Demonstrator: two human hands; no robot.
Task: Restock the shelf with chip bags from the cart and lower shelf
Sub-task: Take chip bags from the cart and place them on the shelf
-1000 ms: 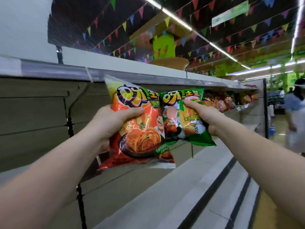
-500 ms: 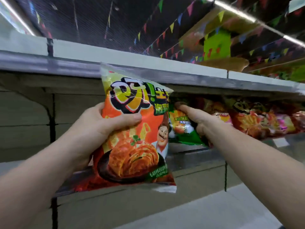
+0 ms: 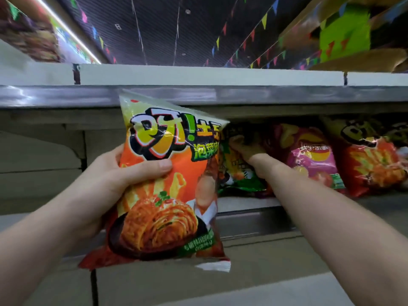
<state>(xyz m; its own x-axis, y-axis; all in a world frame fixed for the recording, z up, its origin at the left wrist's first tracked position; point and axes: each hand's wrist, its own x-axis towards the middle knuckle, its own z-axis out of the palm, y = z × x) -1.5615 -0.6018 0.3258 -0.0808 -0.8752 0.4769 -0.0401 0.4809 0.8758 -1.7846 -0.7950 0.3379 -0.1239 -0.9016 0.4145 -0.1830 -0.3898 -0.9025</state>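
My left arm comes up from the lower left, bent at the wrist, and my left hand [image 3: 114,175] has a firm grip on the orange chip bag [image 3: 167,186]: the thumb lies flat across the front of the bag just under the big yellow lettering, and the fingers are wrapped round behind its left edge, out of sight. I hold the bag upright, tilted a little to the right, in front of the shelf [image 3: 254,203] and not resting on it; its top corner overlaps the metal rail of the shelf above [image 3: 66,96].

My right arm stretches forward from the lower right, reaching in under that upper rail. My right hand [image 3: 249,151] is at the back of the shelf, fingers curled over the top of the green chip bag [image 3: 240,173], which stands on the shelf board just right of the orange bag and is partly hidden behind it. The fingertips are in shadow, so I can see that they bend onto the bag but not how tightly they pinch it.

Just beside my right wrist, further right on the same shelf, stands a pink chip bag [image 3: 313,157], touching or nearly touching the green one, and past that a red chip bag [image 3: 373,164] leaning against it. Strings of small coloured flags [image 3: 262,21] hang from the dark ceiling above.
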